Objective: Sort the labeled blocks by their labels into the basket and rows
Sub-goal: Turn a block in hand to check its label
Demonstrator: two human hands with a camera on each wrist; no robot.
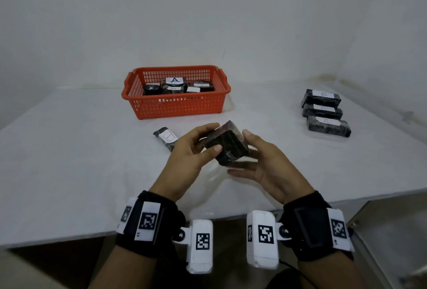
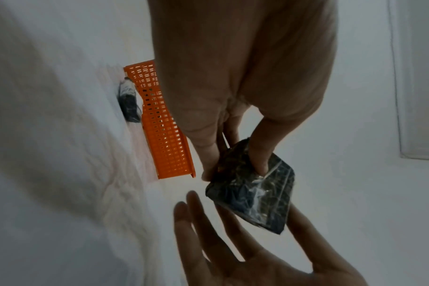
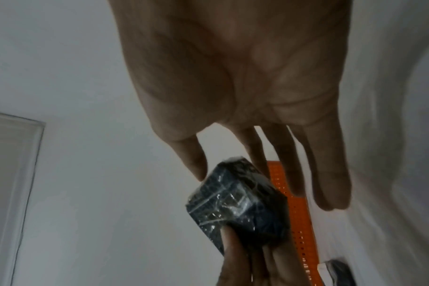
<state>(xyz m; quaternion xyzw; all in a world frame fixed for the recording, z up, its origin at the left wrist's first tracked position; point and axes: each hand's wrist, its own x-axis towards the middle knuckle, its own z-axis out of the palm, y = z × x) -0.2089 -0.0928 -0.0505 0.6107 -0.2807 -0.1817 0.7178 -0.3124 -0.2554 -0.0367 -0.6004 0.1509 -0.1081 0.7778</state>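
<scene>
Left hand (image 1: 193, 150) grips a wrapped block (image 1: 227, 144), right hand (image 1: 265, 161) spread flat alongside.
Basket (image 1: 175, 106) at 12 o'clock shows "A"; rows at 2 o'clock (image 1: 324, 109) read "B", "A", "A".

Head view evenly lit, soft shadows, edges bowed; both wrist views dimmer, hands dark, blurry, background smeared.

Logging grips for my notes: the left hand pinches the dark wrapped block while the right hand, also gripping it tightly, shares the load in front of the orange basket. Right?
Not quite. The right hand is open, fingers straight beside the dark wrapped block, as its wrist view shows. The left hand does pinch it, in front of the orange basket.
</scene>
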